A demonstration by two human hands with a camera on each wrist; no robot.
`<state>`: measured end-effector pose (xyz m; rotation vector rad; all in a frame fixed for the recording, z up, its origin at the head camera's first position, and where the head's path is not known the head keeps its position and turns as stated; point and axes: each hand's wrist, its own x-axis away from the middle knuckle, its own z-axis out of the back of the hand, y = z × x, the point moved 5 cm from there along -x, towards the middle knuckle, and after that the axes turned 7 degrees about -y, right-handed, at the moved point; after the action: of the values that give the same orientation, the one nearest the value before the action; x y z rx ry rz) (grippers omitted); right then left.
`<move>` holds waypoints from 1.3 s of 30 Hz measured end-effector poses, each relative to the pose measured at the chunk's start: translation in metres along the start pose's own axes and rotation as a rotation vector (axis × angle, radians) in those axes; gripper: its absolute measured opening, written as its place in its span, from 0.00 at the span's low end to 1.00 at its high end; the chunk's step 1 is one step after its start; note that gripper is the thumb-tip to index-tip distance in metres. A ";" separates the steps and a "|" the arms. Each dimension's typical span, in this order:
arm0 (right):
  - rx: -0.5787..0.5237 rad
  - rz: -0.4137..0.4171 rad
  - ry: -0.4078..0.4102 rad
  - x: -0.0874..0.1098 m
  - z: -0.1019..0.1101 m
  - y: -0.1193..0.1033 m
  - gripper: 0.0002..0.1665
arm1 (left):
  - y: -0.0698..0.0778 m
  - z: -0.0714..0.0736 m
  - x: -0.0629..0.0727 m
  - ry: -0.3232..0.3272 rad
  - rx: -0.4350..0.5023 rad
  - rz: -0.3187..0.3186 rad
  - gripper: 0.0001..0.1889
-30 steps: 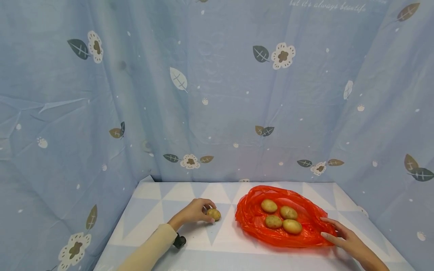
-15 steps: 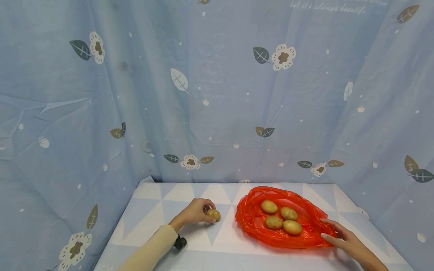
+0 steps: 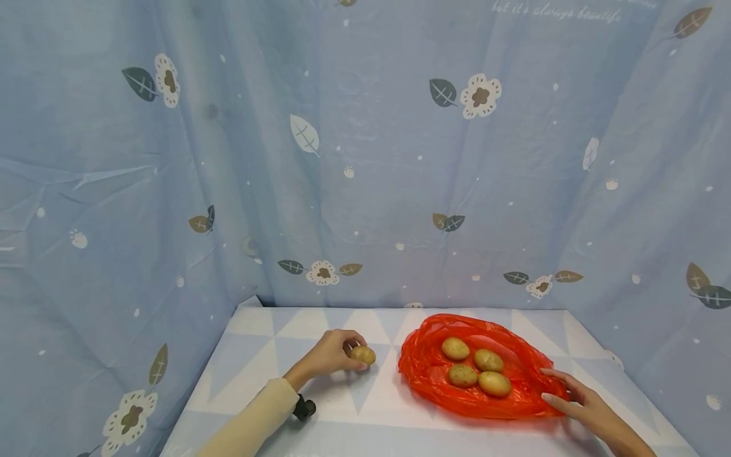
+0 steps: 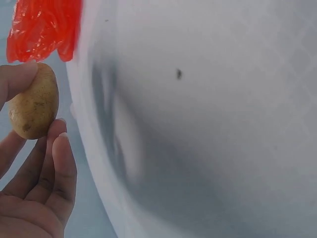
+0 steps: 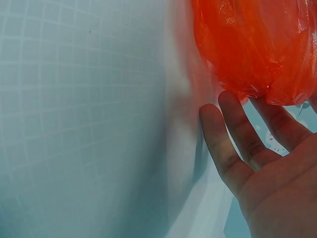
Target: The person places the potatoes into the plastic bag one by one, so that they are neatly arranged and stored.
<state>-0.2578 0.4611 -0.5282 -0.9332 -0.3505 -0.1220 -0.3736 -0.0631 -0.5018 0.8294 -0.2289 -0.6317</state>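
Note:
In the head view my left hand [image 3: 334, 353] pinches a yellow-brown potato [image 3: 364, 355] between thumb and fingers, left of the red plastic bag [image 3: 425, 381]. The left wrist view shows that potato [image 4: 35, 104] under the thumb, with the fingertips below it. The bag lies spread open, and several potatoes [image 3: 494, 384] rest inside it. At its right end, my right hand [image 3: 579, 406] touches the plastic with extended fingers. From the right wrist, the fingers [image 5: 237, 124] look straight, with tips against the underside of the red plastic [image 5: 257, 49].
The tabletop [image 3: 337, 425] has a blue and white triangle pattern. A blue printed curtain [image 3: 365, 158] stands behind it and along both sides. A black wrist camera [image 3: 304, 407] sits under my left wrist.
My left hand and its potato have risen slightly and shifted a little right. The right hand, the bag and the potatoes inside stay in place.

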 end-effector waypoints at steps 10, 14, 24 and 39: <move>0.032 -0.001 0.015 0.000 0.000 -0.003 0.47 | 0.010 -0.001 -0.003 0.000 0.027 -0.020 0.19; 0.033 0.001 0.021 0.001 0.001 -0.003 0.47 | 0.015 -0.002 -0.004 -0.006 0.032 -0.024 0.19; 0.027 -0.003 0.019 0.000 0.000 -0.003 0.47 | 0.032 -0.006 -0.006 -0.012 0.035 -0.064 0.18; 0.012 -0.026 0.035 -0.001 -0.001 0.003 0.50 | 0.049 -0.016 -0.019 -0.026 0.012 -0.144 0.18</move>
<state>-0.2583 0.4620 -0.5310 -0.9142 -0.3304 -0.1601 -0.3604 -0.0172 -0.4743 0.8544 -0.1981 -0.7770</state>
